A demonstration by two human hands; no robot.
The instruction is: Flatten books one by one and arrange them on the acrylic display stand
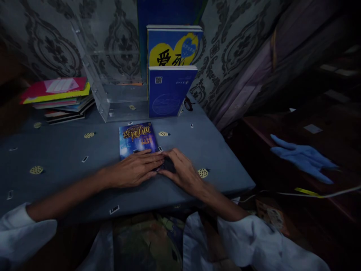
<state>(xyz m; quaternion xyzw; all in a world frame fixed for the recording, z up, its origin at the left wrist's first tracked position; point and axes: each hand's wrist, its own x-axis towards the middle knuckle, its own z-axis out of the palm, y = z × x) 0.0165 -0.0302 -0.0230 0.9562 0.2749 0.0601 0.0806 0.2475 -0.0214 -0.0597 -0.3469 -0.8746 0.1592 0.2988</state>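
Note:
A blue book [138, 137] with gold lettering on its cover lies on the cloth-covered table in front of me. My left hand [135, 168] rests across the book's near part, fingers stretched out flat and pointing right. Its fingertips meet a small dark object [168, 164] at the book's near right corner. Around that object curls my right hand [183, 169], thumb below and fingers above. What the dark object is cannot be made out. The hands hide the near edge of the book.
Behind the book stands a clear acrylic rack [96, 82], with blue books [172, 92] upright at its right. A book stack [64, 99] is at the left. Dark glasses [188, 104] lie behind the upright books. Right of the table edge [239, 165] are a blue glove [303, 156] and a white cable [284, 193].

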